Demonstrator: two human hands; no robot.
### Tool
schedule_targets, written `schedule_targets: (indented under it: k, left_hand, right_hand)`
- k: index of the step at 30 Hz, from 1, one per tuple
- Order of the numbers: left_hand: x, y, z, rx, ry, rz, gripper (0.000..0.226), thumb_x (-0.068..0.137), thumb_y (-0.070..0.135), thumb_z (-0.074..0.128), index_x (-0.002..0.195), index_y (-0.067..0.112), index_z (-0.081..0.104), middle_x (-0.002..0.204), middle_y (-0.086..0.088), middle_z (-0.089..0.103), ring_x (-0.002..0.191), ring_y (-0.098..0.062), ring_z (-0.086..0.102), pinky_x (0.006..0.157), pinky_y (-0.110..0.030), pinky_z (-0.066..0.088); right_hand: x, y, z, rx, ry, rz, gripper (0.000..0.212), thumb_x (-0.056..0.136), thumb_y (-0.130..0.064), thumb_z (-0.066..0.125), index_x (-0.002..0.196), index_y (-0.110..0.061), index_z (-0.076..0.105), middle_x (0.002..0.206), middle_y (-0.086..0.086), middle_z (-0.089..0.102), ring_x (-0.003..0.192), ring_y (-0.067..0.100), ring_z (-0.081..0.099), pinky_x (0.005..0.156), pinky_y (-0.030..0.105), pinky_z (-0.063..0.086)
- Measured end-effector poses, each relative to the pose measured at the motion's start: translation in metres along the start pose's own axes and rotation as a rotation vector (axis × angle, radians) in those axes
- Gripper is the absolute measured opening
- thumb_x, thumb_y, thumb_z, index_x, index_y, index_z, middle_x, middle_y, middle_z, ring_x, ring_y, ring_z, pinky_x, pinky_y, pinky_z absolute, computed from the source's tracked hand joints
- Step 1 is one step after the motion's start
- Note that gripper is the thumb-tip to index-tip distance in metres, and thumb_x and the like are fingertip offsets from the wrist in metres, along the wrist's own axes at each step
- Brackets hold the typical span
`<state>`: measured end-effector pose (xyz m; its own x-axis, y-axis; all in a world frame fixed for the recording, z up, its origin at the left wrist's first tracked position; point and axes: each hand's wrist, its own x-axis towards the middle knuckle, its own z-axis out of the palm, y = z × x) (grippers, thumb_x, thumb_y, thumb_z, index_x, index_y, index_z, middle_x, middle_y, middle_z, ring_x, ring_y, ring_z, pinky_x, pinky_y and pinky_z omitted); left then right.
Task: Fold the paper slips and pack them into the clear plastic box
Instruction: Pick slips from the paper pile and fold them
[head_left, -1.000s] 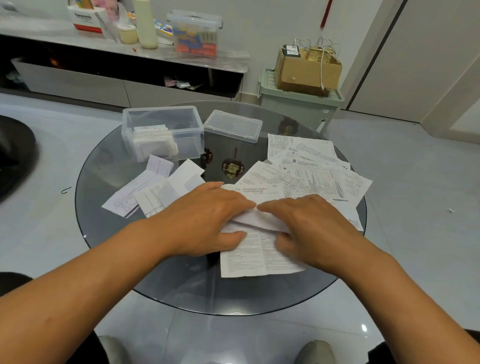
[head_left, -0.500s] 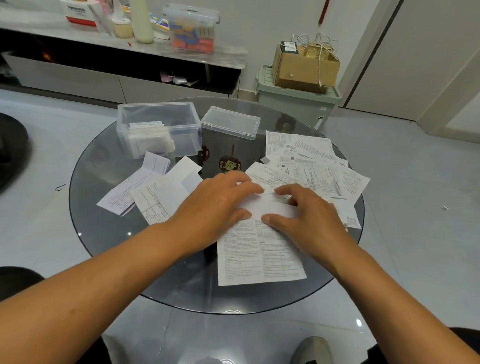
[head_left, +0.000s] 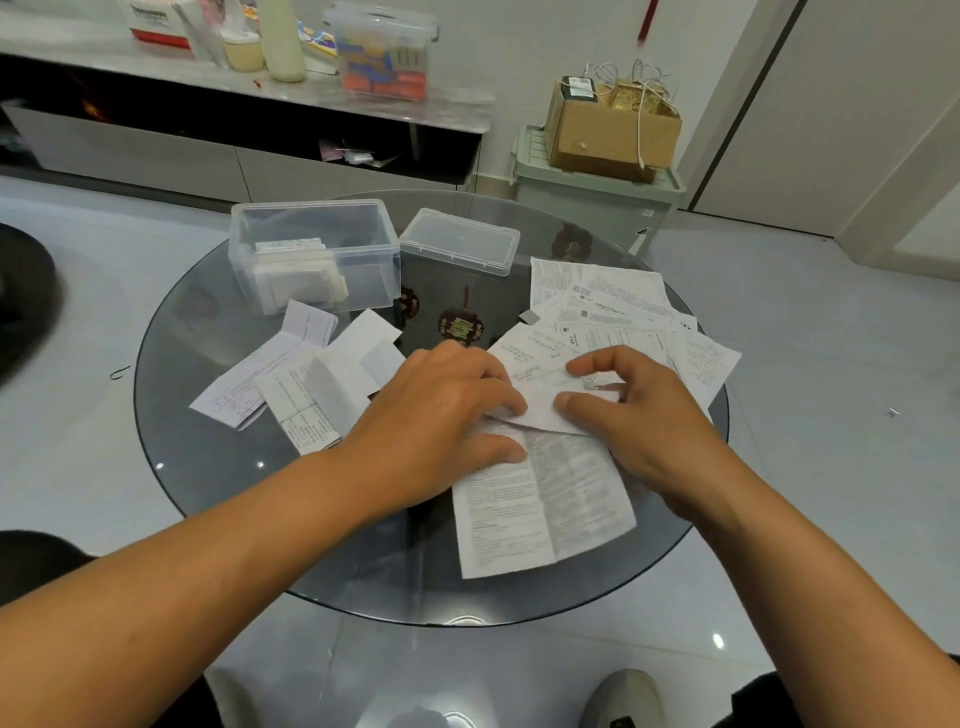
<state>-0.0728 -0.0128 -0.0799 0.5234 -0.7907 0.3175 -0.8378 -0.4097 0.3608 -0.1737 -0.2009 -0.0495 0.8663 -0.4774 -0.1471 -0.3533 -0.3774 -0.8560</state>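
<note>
Hands: left grip (head_left: 441, 421) and right grip (head_left: 631, 415) both pinching folded-over printed slip (head_left: 540, 499) on glass table (head_left: 218, 457).

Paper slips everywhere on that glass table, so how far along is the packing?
Partway. Done: a stack of folded slips already sits in the open clear box. In hand: the left hand and right hand are folding over the top of a printed sheet. Left: flat sheets fanned out behind the right hand, partly folded slips on the left, and the lid lies off.
</note>
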Motion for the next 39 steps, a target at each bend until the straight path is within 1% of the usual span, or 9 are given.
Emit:
schedule_targets:
  k: [4,8,12,16,22,25,28,33,39]
  left_hand:
    - [-0.002,0.007,0.002,-0.056,0.005,-0.015,0.04,0.086,0.056,0.069,0.12,0.036,0.069,0.117,0.019,0.059,0.086,-0.001,0.046,0.073,-0.014,0.033]
    - [-0.006,0.006,0.006,0.009,0.048,0.059,0.029,0.09,0.04,0.072,0.116,0.026,0.071,0.109,0.011,0.069,0.079,-0.01,0.063,0.062,-0.026,0.051]
    - [-0.006,0.005,0.009,-0.032,0.116,0.044,0.015,0.095,0.028,0.068,0.108,0.025,0.073,0.101,0.008,0.071,0.081,-0.016,0.067,0.063,-0.037,0.055]
    - [-0.004,0.005,0.007,-0.281,0.162,-0.165,0.012,0.094,0.018,0.068,0.104,0.026,0.072,0.094,0.014,0.068,0.082,-0.004,0.062,0.074,-0.028,0.053]
    - [-0.004,0.012,0.001,-0.63,0.112,-0.226,0.009,0.088,0.026,0.078,0.087,0.02,0.071,0.102,0.012,0.07,0.096,-0.007,0.069,0.086,-0.026,0.057]
    - [-0.004,0.016,0.0,-0.74,0.173,-0.224,0.015,0.086,0.029,0.078,0.085,0.016,0.07,0.105,0.009,0.071,0.097,-0.013,0.071,0.086,-0.03,0.059]
    - [-0.003,0.019,-0.002,-0.892,0.252,-0.254,0.014,0.085,0.015,0.08,0.092,0.013,0.067,0.115,0.004,0.07,0.101,-0.016,0.073,0.087,-0.033,0.06]
    - [0.0,0.022,-0.012,-0.951,0.207,-0.354,0.041,0.083,0.01,0.08,0.114,0.021,0.056,0.132,0.008,0.061,0.092,-0.013,0.075,0.083,-0.03,0.061]
    - [0.0,0.022,-0.014,-1.01,0.16,-0.414,0.055,0.081,0.004,0.08,0.124,0.024,0.051,0.1,-0.001,0.073,0.082,-0.019,0.076,0.078,-0.03,0.062]
  right_hand:
    - [-0.003,-0.001,-0.001,0.142,-0.067,-0.016,0.016,0.097,-0.024,0.069,0.108,-0.034,0.066,0.1,-0.008,0.072,0.077,0.014,0.075,0.059,0.023,0.059]
    - [-0.007,0.0,0.005,0.174,-0.158,-0.042,0.016,0.1,-0.023,0.065,0.113,-0.032,0.067,0.087,0.004,0.076,0.069,0.019,0.067,0.058,0.02,0.055]
    - [-0.006,0.0,0.002,0.098,-0.297,-0.09,0.032,0.089,-0.041,0.075,0.12,-0.035,0.068,0.103,-0.009,0.076,0.091,0.007,0.074,0.078,0.023,0.058]
    - [-0.008,-0.002,-0.009,0.014,-0.473,-0.106,0.062,0.066,-0.043,0.088,0.123,-0.041,0.065,0.114,-0.023,0.07,0.106,0.001,0.068,0.091,0.028,0.058]
    - [-0.001,0.0,-0.003,-0.111,-0.063,-0.232,0.026,0.073,-0.052,0.079,0.094,-0.037,0.077,0.128,-0.036,0.053,0.117,-0.005,0.05,0.101,0.028,0.04]
    - [-0.005,-0.003,0.0,0.004,-0.051,-0.241,0.015,0.081,-0.042,0.078,0.087,-0.028,0.079,0.103,-0.039,0.067,0.1,-0.011,0.06,0.088,0.025,0.044]
    - [-0.008,-0.002,0.001,0.118,-0.095,-0.199,0.039,0.074,-0.047,0.076,0.088,-0.011,0.077,0.094,-0.008,0.078,0.089,0.009,0.072,0.076,0.029,0.054]
    - [-0.011,-0.004,0.007,0.205,-0.073,-0.202,0.043,0.071,-0.043,0.077,0.094,-0.007,0.076,0.094,-0.001,0.079,0.088,0.017,0.076,0.082,0.033,0.063]
    - [-0.011,-0.006,0.015,0.349,0.036,-0.189,0.023,0.079,-0.023,0.084,0.098,-0.02,0.072,0.088,0.004,0.078,0.084,0.022,0.076,0.085,0.045,0.062]
